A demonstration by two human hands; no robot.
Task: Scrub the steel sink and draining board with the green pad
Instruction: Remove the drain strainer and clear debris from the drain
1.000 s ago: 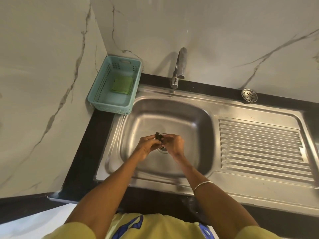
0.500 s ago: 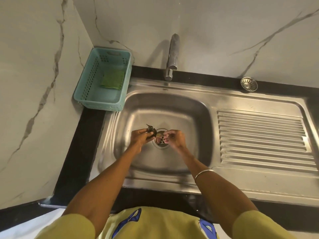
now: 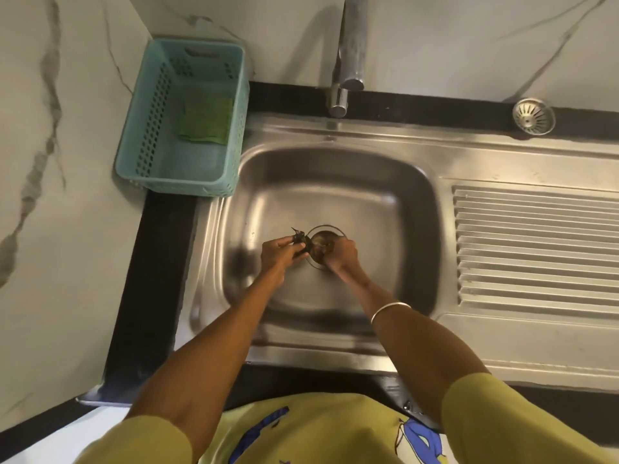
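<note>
The steel sink (image 3: 335, 182) has a square bowl with a round drain (image 3: 323, 244) at its middle. Its ribbed draining board (image 3: 536, 249) lies to the right. The green pad (image 3: 206, 120) lies flat inside a teal basket (image 3: 147, 135) at the back left, away from both hands. My left hand (image 3: 279, 252) pinches a small dark scrap (image 3: 301, 242) just left of the drain. My right hand (image 3: 341, 254) reaches into the drain with its fingers curled; what it holds is hidden.
A steel tap (image 3: 348, 55) rises from the back edge above the bowl. A loose round strainer (image 3: 533, 116) sits on the black counter (image 3: 150, 262) at the back right. Marble walls close off the left and back.
My hands have parted: the left carried the dark scrap to the left, the right went down to the drain. The camera has moved closer over the bowl.
</note>
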